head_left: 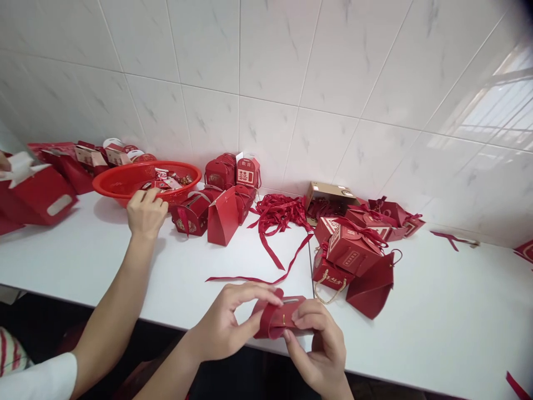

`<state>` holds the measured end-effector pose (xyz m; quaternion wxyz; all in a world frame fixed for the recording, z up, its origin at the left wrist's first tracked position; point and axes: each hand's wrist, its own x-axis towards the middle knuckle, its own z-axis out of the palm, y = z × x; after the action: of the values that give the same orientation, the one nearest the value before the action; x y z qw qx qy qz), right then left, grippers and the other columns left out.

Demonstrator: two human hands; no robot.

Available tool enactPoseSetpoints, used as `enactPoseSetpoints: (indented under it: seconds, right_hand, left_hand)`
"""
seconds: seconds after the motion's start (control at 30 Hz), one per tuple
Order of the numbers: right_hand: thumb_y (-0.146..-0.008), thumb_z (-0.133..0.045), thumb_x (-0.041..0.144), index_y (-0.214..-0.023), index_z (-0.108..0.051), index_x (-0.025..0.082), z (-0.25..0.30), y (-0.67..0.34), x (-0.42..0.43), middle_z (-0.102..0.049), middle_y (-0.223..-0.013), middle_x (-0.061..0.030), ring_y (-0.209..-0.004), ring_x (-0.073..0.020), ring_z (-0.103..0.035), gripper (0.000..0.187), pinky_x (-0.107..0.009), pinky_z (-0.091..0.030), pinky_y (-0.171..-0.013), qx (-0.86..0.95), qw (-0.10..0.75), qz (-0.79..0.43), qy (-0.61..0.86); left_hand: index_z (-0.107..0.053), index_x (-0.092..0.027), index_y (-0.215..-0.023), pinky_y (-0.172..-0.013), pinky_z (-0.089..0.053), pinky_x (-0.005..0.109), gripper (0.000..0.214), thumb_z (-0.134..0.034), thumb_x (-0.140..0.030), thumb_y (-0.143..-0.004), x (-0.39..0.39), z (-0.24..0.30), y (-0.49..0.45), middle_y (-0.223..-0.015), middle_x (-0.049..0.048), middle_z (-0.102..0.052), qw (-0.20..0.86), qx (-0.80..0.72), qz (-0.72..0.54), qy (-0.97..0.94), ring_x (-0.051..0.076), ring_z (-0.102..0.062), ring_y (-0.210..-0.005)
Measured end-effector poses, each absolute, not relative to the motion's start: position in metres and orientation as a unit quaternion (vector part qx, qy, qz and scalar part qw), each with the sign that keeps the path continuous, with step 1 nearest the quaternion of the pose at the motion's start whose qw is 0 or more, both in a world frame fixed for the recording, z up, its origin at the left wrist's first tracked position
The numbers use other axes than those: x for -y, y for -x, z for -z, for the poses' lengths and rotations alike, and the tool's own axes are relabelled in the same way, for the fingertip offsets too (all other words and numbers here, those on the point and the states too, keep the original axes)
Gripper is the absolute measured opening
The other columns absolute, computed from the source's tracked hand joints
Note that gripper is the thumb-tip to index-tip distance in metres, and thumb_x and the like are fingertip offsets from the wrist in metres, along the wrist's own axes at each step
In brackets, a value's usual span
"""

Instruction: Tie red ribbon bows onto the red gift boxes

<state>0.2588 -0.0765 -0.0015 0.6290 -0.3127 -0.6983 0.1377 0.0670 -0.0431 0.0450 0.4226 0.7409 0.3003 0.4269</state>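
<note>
At the table's front edge, a small red gift box [276,319] sits between my two hands. It has a pale slit on top and a small gold mark on its side. My left hand [231,319] pinches its left side, thumb below and fingers over a curled dark red part; whether that is a flap or a ribbon I cannot tell. My right hand [318,341] grips the right side with bent fingers and thumb. Behind them a loose red ribbon [250,278] lies across the white table [183,278], leading towards a ribbon pile [281,211].
To my left, a co-worker's hand [146,214] is at an orange-red plastic basket [110,185] holding wrapped sweets. A red bag [37,191] is at far left. Red boxes [224,216] stand mid-table; more boxes [352,250] pile up at right by a cardboard box [331,191]. A tiled wall [266,83] rises behind.
</note>
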Motion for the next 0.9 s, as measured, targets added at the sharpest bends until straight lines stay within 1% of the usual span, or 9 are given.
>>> enactPoseSetpoints:
  seconds: [0.07,0.13,0.3,0.57,0.7,0.83,0.9]
  right_hand:
    - [-0.078,-0.064,0.004,-0.095,-0.055,0.023,0.001,-0.258,0.077,-0.061,-0.081,-0.0030,-0.071,-0.0183,-0.060,0.027,-0.033,-0.051,-0.062,0.706,0.620,-0.141,0.312]
    - [-0.078,-0.063,0.004,-0.096,-0.055,0.023,0.000,-0.258,0.077,-0.061,-0.081,-0.0029,-0.071,-0.0182,-0.060,0.027,-0.033,-0.052,-0.062,0.708,0.615,-0.149,0.313]
    - [-0.080,-0.062,0.005,-0.097,-0.054,0.023,0.002,-0.257,0.078,-0.061,-0.081,-0.0027,-0.072,-0.0179,-0.060,0.026,-0.032,-0.051,-0.061,0.695,0.620,-0.160,0.325]
    - [-0.080,-0.062,0.004,-0.096,-0.054,0.022,0.000,-0.256,0.077,-0.060,-0.082,-0.0026,-0.073,-0.0175,-0.060,0.025,-0.031,-0.051,-0.061,0.695,0.617,-0.171,0.326]
    - [-0.080,-0.062,0.005,-0.096,-0.055,0.023,0.001,-0.256,0.078,-0.061,-0.082,-0.0029,-0.073,-0.0182,-0.060,0.025,-0.032,-0.051,-0.062,0.695,0.616,-0.171,0.329]
    - [-0.080,-0.062,0.005,-0.096,-0.055,0.023,0.005,-0.257,0.077,-0.060,-0.081,-0.0026,-0.073,-0.0177,-0.060,0.024,-0.031,-0.050,-0.060,0.690,0.620,-0.173,0.331]
    - [-0.081,-0.062,0.006,-0.095,-0.055,0.023,0.008,-0.257,0.076,-0.060,-0.081,-0.0024,-0.073,-0.0177,-0.059,0.023,-0.031,-0.050,-0.061,0.682,0.627,-0.174,0.334]
  left_hand:
    - [-0.077,-0.026,-0.093,-0.090,-0.053,0.036,0.021,-0.062,-0.014,-0.083,0.045,-0.043,-0.070,-0.101,0.0084,-0.072,0.411,-0.306,-0.424,-0.747,0.024,-0.067,-0.099]
    - [-0.079,-0.026,-0.088,-0.086,-0.054,0.035,0.019,-0.064,-0.015,-0.082,0.047,-0.041,-0.074,-0.102,0.0086,-0.072,0.423,-0.323,-0.440,-0.723,0.024,-0.068,-0.097]
    - [-0.079,-0.023,-0.090,-0.076,-0.057,0.032,0.013,-0.068,-0.024,-0.082,0.049,-0.037,-0.079,-0.086,0.0079,-0.077,0.493,-0.355,-0.443,-0.659,0.023,-0.072,-0.082]
    - [-0.079,-0.023,-0.092,-0.080,-0.057,0.033,0.015,-0.068,-0.028,-0.083,0.049,-0.035,-0.078,-0.087,0.0070,-0.078,0.509,-0.372,-0.445,-0.636,0.024,-0.073,-0.086]
    - [-0.079,-0.021,-0.092,-0.079,-0.057,0.033,0.018,-0.065,-0.030,-0.085,0.049,-0.036,-0.079,-0.088,0.0084,-0.078,0.523,-0.368,-0.423,-0.642,0.024,-0.072,-0.085]
    - [-0.078,-0.020,-0.085,-0.077,-0.056,0.032,0.017,-0.064,-0.030,-0.086,0.050,-0.036,-0.076,-0.085,0.0085,-0.076,0.544,-0.337,-0.416,-0.646,0.023,-0.070,-0.082]
    - [-0.077,-0.020,-0.087,-0.079,-0.054,0.033,0.014,-0.066,-0.028,-0.085,0.050,-0.034,-0.074,-0.088,0.0090,-0.075,0.551,-0.303,-0.418,-0.655,0.024,-0.069,-0.085]
